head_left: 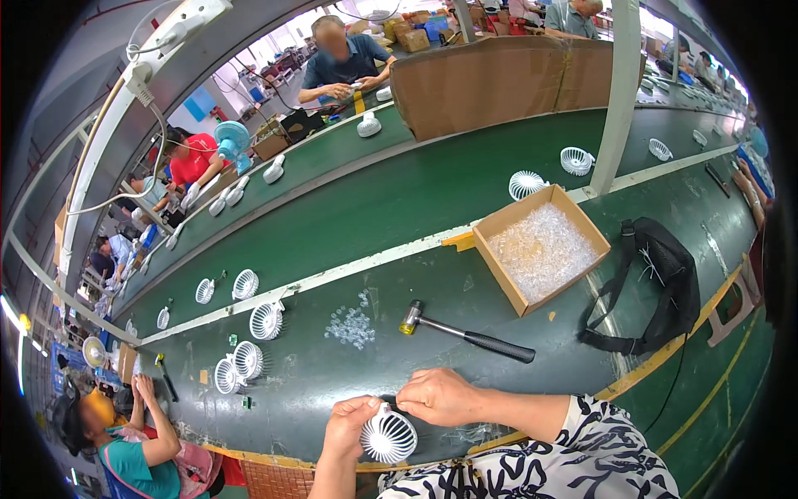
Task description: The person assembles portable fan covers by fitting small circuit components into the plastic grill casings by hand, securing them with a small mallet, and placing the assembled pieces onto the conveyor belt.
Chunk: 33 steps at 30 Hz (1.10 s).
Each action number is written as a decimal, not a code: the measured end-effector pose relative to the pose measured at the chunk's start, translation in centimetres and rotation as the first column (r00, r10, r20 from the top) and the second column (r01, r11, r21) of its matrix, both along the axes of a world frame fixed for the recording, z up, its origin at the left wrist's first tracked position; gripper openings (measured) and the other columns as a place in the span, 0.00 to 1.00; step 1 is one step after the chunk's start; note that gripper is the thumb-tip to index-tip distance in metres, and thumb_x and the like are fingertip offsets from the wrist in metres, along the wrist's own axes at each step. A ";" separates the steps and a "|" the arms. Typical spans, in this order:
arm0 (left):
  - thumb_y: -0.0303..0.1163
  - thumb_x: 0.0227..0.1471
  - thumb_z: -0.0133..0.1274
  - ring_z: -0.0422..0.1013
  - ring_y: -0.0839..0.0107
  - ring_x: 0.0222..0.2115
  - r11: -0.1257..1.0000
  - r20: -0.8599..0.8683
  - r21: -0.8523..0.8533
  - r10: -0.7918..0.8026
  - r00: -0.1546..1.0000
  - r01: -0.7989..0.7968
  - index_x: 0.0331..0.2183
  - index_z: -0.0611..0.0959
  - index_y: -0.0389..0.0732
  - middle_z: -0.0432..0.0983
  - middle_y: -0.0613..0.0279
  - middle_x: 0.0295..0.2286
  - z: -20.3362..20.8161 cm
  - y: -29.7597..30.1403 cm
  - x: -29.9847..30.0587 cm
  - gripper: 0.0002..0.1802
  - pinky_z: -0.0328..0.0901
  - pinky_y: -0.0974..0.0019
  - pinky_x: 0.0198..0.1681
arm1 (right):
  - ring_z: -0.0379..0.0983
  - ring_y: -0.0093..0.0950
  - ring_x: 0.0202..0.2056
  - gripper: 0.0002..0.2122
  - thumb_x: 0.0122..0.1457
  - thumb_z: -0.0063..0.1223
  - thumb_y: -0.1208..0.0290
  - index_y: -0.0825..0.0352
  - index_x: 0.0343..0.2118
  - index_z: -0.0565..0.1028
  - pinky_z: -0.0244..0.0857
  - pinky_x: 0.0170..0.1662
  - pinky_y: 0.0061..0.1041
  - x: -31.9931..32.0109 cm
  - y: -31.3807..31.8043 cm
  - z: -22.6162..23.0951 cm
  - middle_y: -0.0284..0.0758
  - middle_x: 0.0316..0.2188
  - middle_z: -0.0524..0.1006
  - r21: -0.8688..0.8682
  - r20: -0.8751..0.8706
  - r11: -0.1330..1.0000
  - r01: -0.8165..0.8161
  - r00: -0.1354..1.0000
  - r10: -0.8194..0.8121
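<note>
At the near edge of the worktop, my left hand grips a white round plastic grille, best kept steady while my right hand pinches, contents unclear.

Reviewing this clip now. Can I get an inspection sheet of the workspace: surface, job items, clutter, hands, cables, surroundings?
Surface: green workbench, scuffed, with a worn yellowish edge.
Job's things: white fan housing in hand; three more housings to the left; small green boards near them; hammer; loose heap of clear parts; open cardboard box of clear pieces.
Clutter: black bag right of the box.
Left hand: grips the housing near its neck.
Right hand: fingers pinched beside the neck; contents hidden.
Cables: white cable hanging from a power strip, upper left.
Surroundings: conveyor with housings behind the bench; co-worker at lower left, others beyond.
</note>
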State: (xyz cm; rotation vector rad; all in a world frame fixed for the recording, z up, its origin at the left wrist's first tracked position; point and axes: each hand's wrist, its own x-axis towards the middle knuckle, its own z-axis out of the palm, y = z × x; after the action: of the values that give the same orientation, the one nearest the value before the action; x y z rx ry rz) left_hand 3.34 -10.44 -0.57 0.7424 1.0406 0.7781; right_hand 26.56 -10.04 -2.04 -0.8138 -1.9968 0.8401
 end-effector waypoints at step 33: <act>0.42 0.35 0.73 0.61 0.47 0.54 0.635 -0.766 0.640 0.484 0.422 0.433 0.60 0.58 0.29 0.66 0.44 0.52 -2.6 -0.8 3.9 0.59 0.54 0.49 0.58 | 0.75 0.45 0.26 0.11 0.57 0.56 0.75 0.69 0.42 0.71 0.68 0.27 0.41 1.1 0.8 3.2 0.41 0.25 0.76 0.200 0.362 0.921 0.336 0.848 -0.388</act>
State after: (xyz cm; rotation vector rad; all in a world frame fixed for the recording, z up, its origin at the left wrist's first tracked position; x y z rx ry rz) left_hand 7.28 -11.26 -3.14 2.1525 1.7230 0.8455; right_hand 27.69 -9.22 1.18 -1.3170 -2.1115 0.3356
